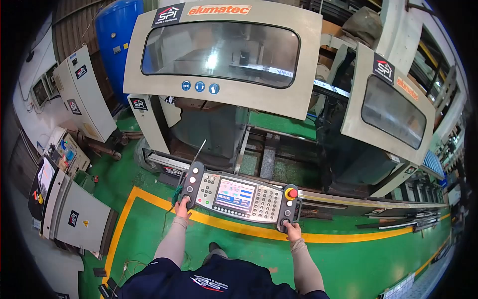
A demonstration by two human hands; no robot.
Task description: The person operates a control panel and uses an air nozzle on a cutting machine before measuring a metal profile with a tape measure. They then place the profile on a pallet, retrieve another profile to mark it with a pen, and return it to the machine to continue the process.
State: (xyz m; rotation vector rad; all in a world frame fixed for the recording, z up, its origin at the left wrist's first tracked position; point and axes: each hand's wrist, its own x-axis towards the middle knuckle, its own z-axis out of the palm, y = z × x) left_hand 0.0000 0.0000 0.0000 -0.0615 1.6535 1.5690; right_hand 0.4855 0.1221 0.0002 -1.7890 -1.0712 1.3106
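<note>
A wide control panel [204,188] stands in front of me, with a lit screen [235,193] in its middle and a keypad [267,203] to the right of it. My left hand [182,210] holds the panel's lower left end, its thumb on a round button there. At the lower right end, my right hand [293,231] grips the panel the same way, thumb on another round button. Above that hand sits a red emergency stop button [291,193] on a yellow base. Fingers of both hands are partly hidden by the panel.
Behind the panel stands a large beige machine hood [219,107] with a window. A second hooded machine head [393,112] is at right. Grey cabinets [89,94] and a blue tank [117,40] are at left. A yellow line [338,237] crosses the green floor.
</note>
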